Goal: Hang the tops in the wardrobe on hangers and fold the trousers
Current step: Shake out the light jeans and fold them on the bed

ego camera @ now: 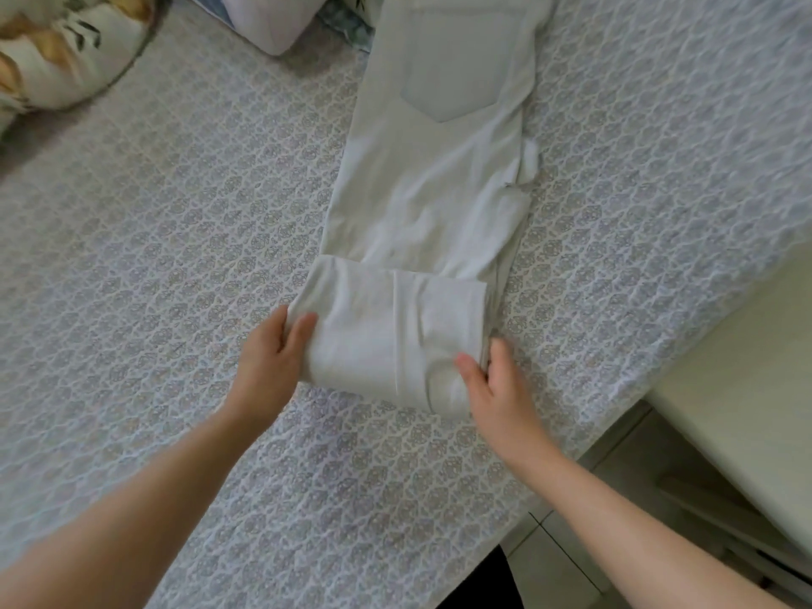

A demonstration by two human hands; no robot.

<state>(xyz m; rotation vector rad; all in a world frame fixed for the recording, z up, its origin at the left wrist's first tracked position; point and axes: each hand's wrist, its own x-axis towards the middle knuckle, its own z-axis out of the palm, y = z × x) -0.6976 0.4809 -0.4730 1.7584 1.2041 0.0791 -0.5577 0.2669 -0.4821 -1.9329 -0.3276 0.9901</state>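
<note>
Your left hand (pixel 281 345) and right hand (pixel 487 380) pinch the folded hem end of pale trousers (pixel 422 204), laid flat on the patterned bedspread (pixel 175 213). Fabric looks soft, light, w/ little stiffness; keep hold at both outer edges.

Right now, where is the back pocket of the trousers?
In the head view, the back pocket sits top centre, on the unfolded far part of the trousers, beyond the left hand and right hand gripping the folded near end.

left hand (pixel 268 358), right hand (pixel 494 389) and forearms (pixel 145 507) bare; black garment (pixel 481 584) at bottom edge
</note>
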